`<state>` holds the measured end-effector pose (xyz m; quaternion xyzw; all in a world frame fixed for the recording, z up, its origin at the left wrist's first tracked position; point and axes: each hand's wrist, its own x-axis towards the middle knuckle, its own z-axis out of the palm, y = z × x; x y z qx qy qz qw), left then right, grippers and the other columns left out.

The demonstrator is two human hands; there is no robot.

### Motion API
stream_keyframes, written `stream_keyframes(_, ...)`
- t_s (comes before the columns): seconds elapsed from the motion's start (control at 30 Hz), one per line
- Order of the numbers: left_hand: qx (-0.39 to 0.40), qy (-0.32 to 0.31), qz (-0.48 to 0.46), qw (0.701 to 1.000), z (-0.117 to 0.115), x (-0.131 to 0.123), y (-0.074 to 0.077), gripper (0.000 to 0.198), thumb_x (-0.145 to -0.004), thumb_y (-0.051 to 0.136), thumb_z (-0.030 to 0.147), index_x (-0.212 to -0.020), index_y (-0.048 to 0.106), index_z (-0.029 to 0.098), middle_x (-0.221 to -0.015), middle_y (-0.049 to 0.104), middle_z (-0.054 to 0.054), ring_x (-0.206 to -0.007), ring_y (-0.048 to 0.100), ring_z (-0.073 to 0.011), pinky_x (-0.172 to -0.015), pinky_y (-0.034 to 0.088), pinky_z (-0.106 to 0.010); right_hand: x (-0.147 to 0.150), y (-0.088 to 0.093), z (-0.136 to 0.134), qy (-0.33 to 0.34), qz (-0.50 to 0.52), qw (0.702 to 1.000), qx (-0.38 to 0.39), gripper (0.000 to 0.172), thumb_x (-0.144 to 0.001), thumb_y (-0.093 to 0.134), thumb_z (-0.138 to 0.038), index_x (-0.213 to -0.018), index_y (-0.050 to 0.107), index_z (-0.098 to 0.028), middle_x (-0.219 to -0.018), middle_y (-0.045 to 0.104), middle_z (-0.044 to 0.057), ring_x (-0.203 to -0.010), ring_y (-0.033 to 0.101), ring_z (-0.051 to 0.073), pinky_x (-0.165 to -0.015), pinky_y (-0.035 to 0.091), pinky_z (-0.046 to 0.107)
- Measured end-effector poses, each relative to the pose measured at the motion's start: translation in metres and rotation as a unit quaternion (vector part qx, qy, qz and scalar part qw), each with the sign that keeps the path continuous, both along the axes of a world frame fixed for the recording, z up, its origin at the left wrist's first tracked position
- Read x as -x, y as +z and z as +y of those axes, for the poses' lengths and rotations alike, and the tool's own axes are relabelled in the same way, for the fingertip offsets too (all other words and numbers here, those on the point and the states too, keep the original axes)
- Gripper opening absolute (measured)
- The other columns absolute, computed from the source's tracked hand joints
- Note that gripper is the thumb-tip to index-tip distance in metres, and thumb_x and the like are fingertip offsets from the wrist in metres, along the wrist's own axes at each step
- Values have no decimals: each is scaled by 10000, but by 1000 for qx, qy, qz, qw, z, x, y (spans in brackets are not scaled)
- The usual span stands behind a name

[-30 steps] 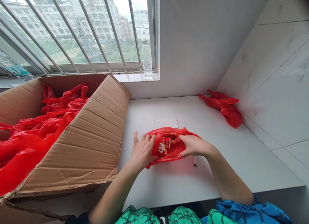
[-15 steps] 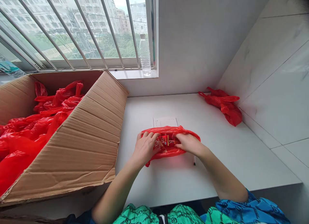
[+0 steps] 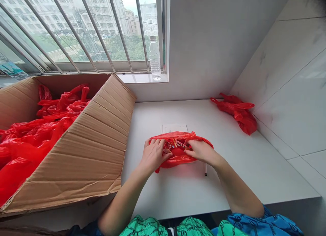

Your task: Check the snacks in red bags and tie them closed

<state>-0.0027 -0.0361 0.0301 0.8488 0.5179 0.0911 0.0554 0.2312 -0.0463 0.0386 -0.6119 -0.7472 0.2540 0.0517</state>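
A red plastic bag [image 3: 178, 159] lies on the white table [image 3: 178, 192] in front of me, its mouth spread. Small red snack packets [image 3: 175, 144] show inside it. My left hand [image 3: 153, 155] grips the bag's left edge, fingers curled over the plastic. On the right edge, my right hand [image 3: 201, 151] pinches the plastic with its fingertips inside the mouth. A white sheet of paper [image 3: 174, 128] pokes out from under the bag's far side.
A large open cardboard box [image 3: 96, 151] full of red bags [image 3: 38, 130] stands at the left. Another red bag [image 3: 238, 112] lies at the back right by the tiled wall. A water bottle [image 3: 154, 59] stands on the windowsill. A pen [image 3: 205, 169] lies beside my right wrist.
Both hands have drawn closer together on the bag, narrowing its mouth. The packets inside have shifted and lie flatter.
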Motion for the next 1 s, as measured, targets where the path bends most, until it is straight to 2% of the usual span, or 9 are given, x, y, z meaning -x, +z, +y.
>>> stream_keyframes(0.17,-4,3,-2,1000,2,1,-2,352,-888,613,546,-966,606,203,-915,648,-64,-922,592,-258,-988,359,-437,0,6,-1,-20,52,998,-32,198,-857,535,-315,-716,427,-227,-641,517,-33,-564,461,128,-494,283,262)
stream_keyframes(0.3,0,-7,-15,1000,5,3,-8,386,-903,593,545,-1118,619,225,-984,672,-69,-981,602,-265,-1034,332,-465,4,5,1,-45,63,995,-60,217,-869,554,-353,-732,448,-223,-683,551,-13,-596,509,146,-519,326,270)
stream_keyframes(0.4,8,-20,-72,997,3,1,-6,458,-920,570,546,-1275,572,256,-1155,674,-77,-1099,591,-271,-1070,312,-485,7,4,0,-28,131,990,-36,206,-881,578,-419,-834,543,-222,-762,608,-7,-654,555,158,-551,373,271)
stream_keyframes(0.47,21,-15,-137,990,1,-3,1,454,-939,546,539,-1303,560,268,-1184,676,-67,-1121,591,-259,-1045,352,-459,9,6,-2,-12,184,983,-7,228,-890,586,-458,-942,590,-237,-814,635,-8,-686,577,161,-583,407,276)
stream_keyframes(0.57,41,-3,-245,969,-1,-9,13,321,-986,484,471,-1139,643,238,-1037,714,-41,-978,636,-207,-947,432,-379,12,11,-6,3,252,967,46,276,-885,614,-485,-1048,607,-262,-853,647,-13,-723,598,165,-630,447,289)
stream_keyframes(0.67,72,15,-324,943,0,-10,18,319,-995,464,447,-979,676,209,-902,713,-27,-832,644,-172,-825,478,-315,15,15,-8,19,295,952,79,331,-847,683,-483,-1096,609,-276,-862,646,-21,-746,604,165,-649,461,288)
stream_keyframes(0.73,105,23,-367,924,1,-9,18,320,-989,474,454,-991,680,209,-912,712,-24,-846,651,-172,-791,490,-292,15,17,-8,33,302,949,81,338,-833,705,-485,-1081,619,-271,-852,637,-24,-733,593,159,-640,452,284)
stream_keyframes(0.87,163,18,-436,885,0,-7,18,321,-984,478,465,-1004,679,215,-966,709,-15,-915,651,-175,-821,497,-274,16,15,-6,45,305,948,74,303,-847,689,-485,-1033,628,-254,-832,620,-20,-722,571,156,-637,440,283)
stream_keyframes(1.0,169,25,-446,878,-1,-7,20,373,-984,461,482,-897,684,196,-873,696,-13,-825,633,-167,-764,496,-270,15,11,-6,53,322,941,90,235,-854,684,-443,-979,619,-256,-833,625,-25,-736,584,152,-644,441,274)
